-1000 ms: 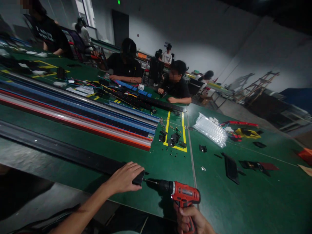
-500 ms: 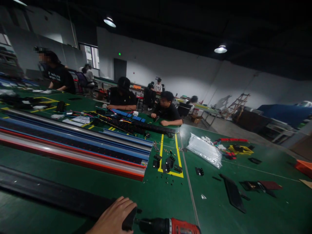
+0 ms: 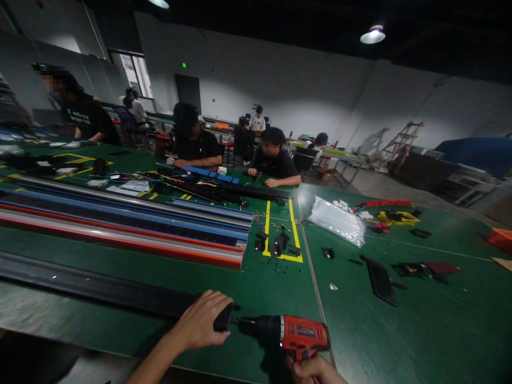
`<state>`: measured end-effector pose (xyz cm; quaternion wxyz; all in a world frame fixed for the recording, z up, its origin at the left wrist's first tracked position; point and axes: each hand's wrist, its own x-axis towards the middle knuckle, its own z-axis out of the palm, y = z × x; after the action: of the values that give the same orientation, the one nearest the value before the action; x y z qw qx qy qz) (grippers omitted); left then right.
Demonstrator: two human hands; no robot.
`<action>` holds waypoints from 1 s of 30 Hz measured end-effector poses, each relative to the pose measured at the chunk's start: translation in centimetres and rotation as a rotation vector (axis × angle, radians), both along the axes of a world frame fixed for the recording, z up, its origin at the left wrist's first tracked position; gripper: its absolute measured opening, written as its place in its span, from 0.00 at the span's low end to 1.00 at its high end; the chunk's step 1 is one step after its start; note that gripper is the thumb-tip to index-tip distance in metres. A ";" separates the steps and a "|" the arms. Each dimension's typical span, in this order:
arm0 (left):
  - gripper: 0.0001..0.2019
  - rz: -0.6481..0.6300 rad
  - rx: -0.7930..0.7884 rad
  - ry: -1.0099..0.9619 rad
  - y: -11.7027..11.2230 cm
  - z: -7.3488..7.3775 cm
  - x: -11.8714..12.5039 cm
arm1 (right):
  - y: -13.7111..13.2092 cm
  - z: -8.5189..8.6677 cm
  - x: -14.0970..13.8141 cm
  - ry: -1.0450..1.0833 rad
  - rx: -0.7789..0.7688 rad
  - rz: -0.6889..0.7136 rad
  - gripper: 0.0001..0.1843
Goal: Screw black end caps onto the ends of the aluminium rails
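My left hand point(image 3: 202, 321) grips the near end of a long black rail point(image 3: 100, 288) that lies along the green table's front edge. My right hand point(image 3: 314, 369), only partly in view at the bottom, is closed round the handle of a red and black cordless drill point(image 3: 296, 336). The drill's bit points left and meets the rail's end cap right beside my left fingers.
Long red, blue and grey rails point(image 3: 120, 232) lie across the green table point(image 3: 400, 330). Small black brackets and screws point(image 3: 278, 246) sit in a yellow-taped box. A bag of clear tubes point(image 3: 336, 221) and black parts point(image 3: 380, 277) lie to the right. Several people sit at the far side.
The view rose and then dropped again, so the drill and my right hand are back in sight. My left hand stays on the rail's end with the drill bit against it.
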<state>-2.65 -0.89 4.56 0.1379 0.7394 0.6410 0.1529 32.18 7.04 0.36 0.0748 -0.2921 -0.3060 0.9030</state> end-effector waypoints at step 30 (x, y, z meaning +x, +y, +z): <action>0.26 0.001 0.051 -0.014 -0.2 0.6 0.1 | -1.3 1.1 0.0 -0.019 -0.140 -0.018 0.14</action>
<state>-2.55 -1.09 5.12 0.1233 0.7414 0.6362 0.1743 32.21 5.70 1.47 0.0594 -0.3081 -0.2401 0.9187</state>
